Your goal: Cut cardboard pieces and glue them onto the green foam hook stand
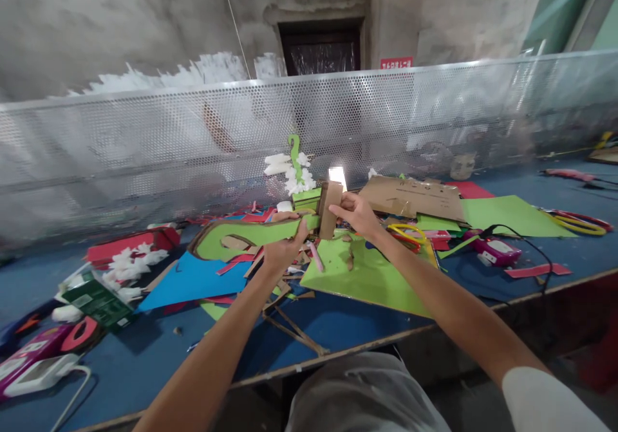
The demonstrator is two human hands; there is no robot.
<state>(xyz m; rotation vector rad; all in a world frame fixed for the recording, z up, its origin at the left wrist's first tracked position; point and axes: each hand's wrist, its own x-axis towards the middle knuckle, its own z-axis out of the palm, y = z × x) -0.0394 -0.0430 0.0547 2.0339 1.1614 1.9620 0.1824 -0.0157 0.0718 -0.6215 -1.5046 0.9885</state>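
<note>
My left hand (287, 242) is wrapped round the narrow part of a green cardboard cutout (251, 231) whose wider left end curls round like a hook. At its right end stands a brown cardboard strip (331, 210), upright and touching or very close to the cutout. My right hand (356, 214) pinches this strip by its right edge between thumb and fingers. Below the hands lies a green sheet (371, 277) with a pink stick (315, 255) on it. A blue sheet (203, 284) lies under the cutout's left end.
Paper and cardboard scraps cover the blue table (333, 326). A green box (96, 297) and a purple-and-white device (36, 361) are at left. Brown cardboard (412, 197), scissors (579, 221) and a corded purple device (497, 250) lie right. A perforated metal screen (183, 142) stands behind.
</note>
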